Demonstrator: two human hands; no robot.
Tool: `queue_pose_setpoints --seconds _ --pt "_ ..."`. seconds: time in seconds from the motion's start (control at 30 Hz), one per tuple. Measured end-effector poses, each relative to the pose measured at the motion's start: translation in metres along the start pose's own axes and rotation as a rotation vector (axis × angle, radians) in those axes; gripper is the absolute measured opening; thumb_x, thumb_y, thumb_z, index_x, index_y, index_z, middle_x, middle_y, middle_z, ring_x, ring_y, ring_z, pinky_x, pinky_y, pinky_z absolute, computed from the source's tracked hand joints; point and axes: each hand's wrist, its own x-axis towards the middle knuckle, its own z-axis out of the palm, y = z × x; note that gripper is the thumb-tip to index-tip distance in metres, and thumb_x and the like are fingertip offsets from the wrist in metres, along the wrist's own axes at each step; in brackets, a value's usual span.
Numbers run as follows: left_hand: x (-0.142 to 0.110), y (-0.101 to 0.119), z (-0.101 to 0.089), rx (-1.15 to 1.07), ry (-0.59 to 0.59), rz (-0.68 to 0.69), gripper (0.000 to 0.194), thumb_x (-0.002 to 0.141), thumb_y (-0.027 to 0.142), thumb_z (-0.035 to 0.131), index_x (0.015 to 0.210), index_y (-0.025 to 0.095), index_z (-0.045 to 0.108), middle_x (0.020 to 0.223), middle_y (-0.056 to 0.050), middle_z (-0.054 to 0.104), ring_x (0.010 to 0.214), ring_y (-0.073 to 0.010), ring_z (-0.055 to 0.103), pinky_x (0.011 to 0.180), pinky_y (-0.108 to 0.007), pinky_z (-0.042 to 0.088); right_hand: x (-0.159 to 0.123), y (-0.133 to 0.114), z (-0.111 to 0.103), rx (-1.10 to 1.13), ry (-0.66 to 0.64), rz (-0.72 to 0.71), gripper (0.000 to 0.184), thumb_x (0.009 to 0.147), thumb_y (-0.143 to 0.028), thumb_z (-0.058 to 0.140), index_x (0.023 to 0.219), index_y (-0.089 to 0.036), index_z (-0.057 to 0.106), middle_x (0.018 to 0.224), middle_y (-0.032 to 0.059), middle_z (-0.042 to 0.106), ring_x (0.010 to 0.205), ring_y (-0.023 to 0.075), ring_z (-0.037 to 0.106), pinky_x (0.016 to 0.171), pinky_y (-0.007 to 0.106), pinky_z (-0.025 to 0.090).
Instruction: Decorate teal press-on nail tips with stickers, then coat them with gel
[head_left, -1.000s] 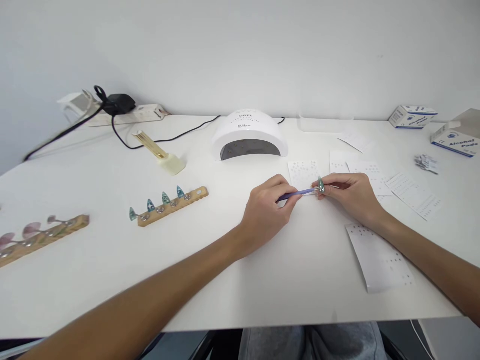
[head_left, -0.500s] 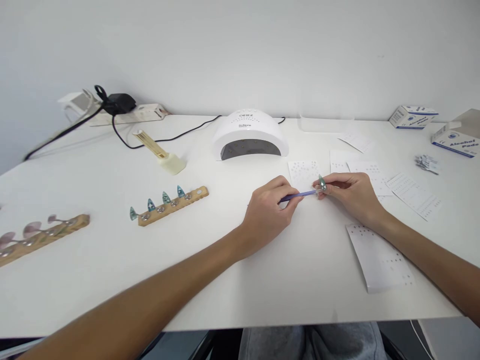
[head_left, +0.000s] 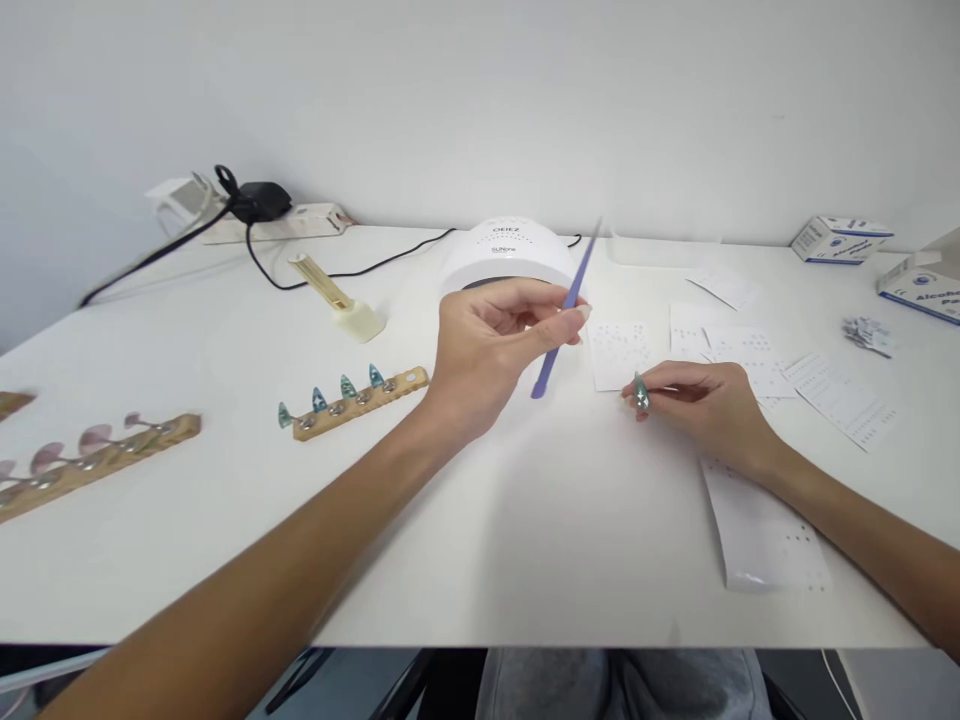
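My left hand [head_left: 491,350] is raised above the table, its thumb and fingers pinching a slim purple cuticle stick [head_left: 576,284]. The stick slants, with its thin pointed end up and its flat, wider end down. Over to the right, my right hand [head_left: 701,405] rests low with fingertips closed on a green false nail [head_left: 640,392] bearing small silvery star marks. A sheet of nail stickers [head_left: 619,352] lies just behind that nail. To the left, a wooden display strip [head_left: 360,406] carries several teal and green false nails on small metal stands.
Behind my left hand stands a white nail lamp [head_left: 506,245]. A cream brush bottle [head_left: 361,322] lies left of it. Pink nails sit on another wooden strip [head_left: 169,432]. Sticker sheets [head_left: 761,535] and an alcohol pad box [head_left: 841,240] are on the right.
My left hand has lifted and pulled back left from the green nail, turning the purple stick from nearly level to steeply slanted. My right hand keeps the nail, now with its starred face toward me.
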Motion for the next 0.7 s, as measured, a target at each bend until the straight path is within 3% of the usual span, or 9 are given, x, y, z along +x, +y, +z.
queue_pose_setpoints --seconds 0.2,0.3,0.47,0.7 --pt "-0.006 0.000 0.004 -0.177 -0.120 -0.148 0.021 0.086 0.030 0.068 0.082 0.019 0.050 0.059 0.004 0.065 0.029 -0.0071 0.048 0.030 -0.021 0.037 -0.007 -0.003 0.009 0.052 -0.102 0.004 0.002 0.075 -0.025 0.078 0.077 -0.025 0.079 0.076 0.0012 0.074 0.068 0.0149 0.066 0.069 0.030 0.060" --pt "-0.013 -0.001 0.010 -0.104 -0.135 -0.149 0.020 0.087 0.026 0.068 0.085 0.021 0.049 0.058 0.006 0.065 0.030 -0.0084 0.052 0.032 -0.023 0.044 -0.008 -0.003 0.011 0.047 -0.126 0.019 0.002 0.075 -0.028 0.078 0.076 -0.026 0.079 0.073 0.0012 0.073 0.068 0.0158 0.066 0.069 0.031 0.060" --pt "-0.021 -0.003 0.015 0.037 -0.037 -0.068 0.022 0.087 0.020 0.068 0.084 0.022 0.046 0.054 0.010 0.059 0.031 -0.0073 0.053 0.033 -0.021 0.045 -0.007 -0.004 0.011 0.035 -0.128 0.021 0.004 0.075 -0.029 0.078 0.074 -0.025 0.078 0.073 0.0016 0.072 0.067 0.0166 0.065 0.068 0.032 0.059" --pt "-0.027 -0.003 0.022 0.000 -0.030 -0.085 0.023 0.088 0.011 0.062 0.081 0.022 0.043 0.054 0.010 0.058 0.030 -0.0082 0.054 0.033 -0.023 0.047 -0.008 -0.005 0.012 0.012 -0.145 -0.012 0.011 0.074 -0.018 0.075 0.072 -0.028 0.078 0.072 -0.0012 0.072 0.069 0.0147 0.066 0.068 0.027 0.058"
